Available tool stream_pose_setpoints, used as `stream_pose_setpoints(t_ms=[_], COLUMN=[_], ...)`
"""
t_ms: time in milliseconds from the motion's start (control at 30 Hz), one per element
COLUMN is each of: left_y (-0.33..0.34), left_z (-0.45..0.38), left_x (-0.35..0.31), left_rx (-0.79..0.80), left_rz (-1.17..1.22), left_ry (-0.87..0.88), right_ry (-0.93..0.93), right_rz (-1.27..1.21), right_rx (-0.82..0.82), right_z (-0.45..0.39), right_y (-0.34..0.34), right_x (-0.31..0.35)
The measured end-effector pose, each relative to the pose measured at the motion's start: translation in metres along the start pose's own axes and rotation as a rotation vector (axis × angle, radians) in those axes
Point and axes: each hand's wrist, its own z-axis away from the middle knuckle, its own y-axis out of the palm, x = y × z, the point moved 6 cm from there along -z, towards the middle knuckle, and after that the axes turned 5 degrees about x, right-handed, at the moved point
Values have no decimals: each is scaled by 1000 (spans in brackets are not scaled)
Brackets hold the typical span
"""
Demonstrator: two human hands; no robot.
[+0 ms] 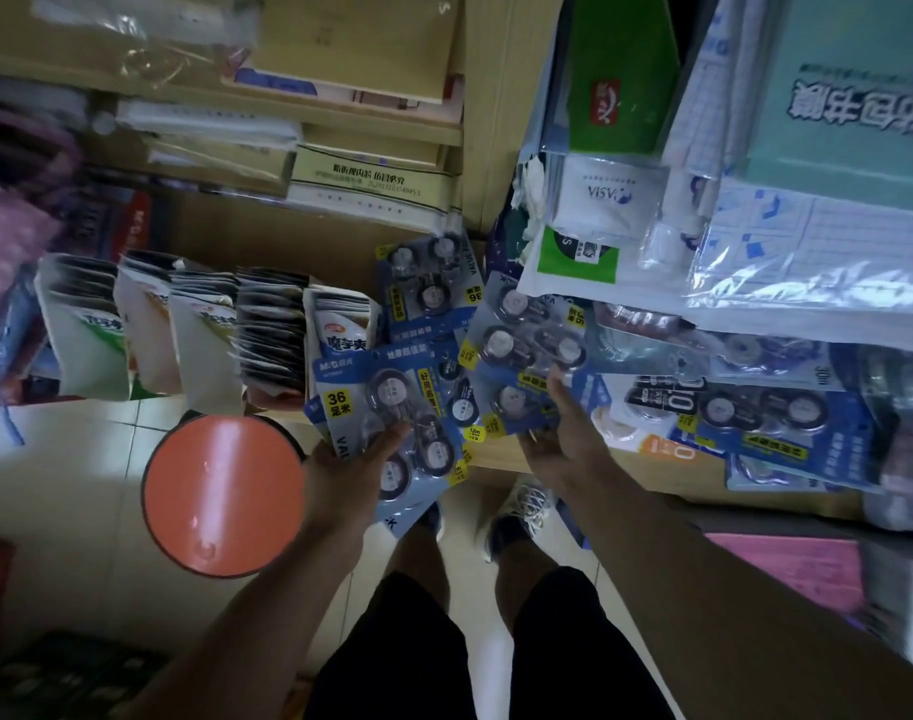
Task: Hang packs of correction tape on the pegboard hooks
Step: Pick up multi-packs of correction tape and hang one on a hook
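My left hand (353,472) grips a fanned stack of blue correction tape packs (392,402) from below, thumb across the front one. My right hand (558,433) holds the lower edge of another blue correction tape pack (527,345), which overlaps more packs hanging in front of the shelf. One more pack (428,288) hangs just above and behind them. Further blue packs (771,423) hang to the right. The hooks themselves are hidden behind the packs.
White pouches (184,330) hang in rows to the left. Plastic-wrapped paper goods (807,226) hang above right. A round orange stool (220,493) stands on the tiled floor by my left arm. Stacked books (361,179) fill the shelves above. My legs and shoes show below.
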Motion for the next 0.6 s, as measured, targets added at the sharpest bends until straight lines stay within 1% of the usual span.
stream_pose_setpoints(t_ms=[100,200,300,333,400,433,500,567,600], left_y=[-6,-16,-27,-28,-28,-24,-14,-7,-3], left_z=[6,12,16,17,24,31,48,62,70], left_x=[-14,-28,-38,-42,-51,-57,-72,-83,-90], left_rx=[-25,-23,-5,25,146,243,423,543,587], left_rz=[2,6,-12,-27,-55,-57,-59,-65,-61], left_ry=[24,39,18,14,-15,-27,-17,5,10], right_ry=[19,46,61,62,47,40,-45,-165,-207], right_rz=[21,79,194,220,249,302,496,721,782], right_rx=[49,139,291,341,440,491,463,384,340], right_z=[17,46,79,92,115,131,155,171,176], right_y=[-14,-28,-32,-28,-18,-8,8,24,30], right_x=[-7,-11,-9,-5,6,14,34,56,65])
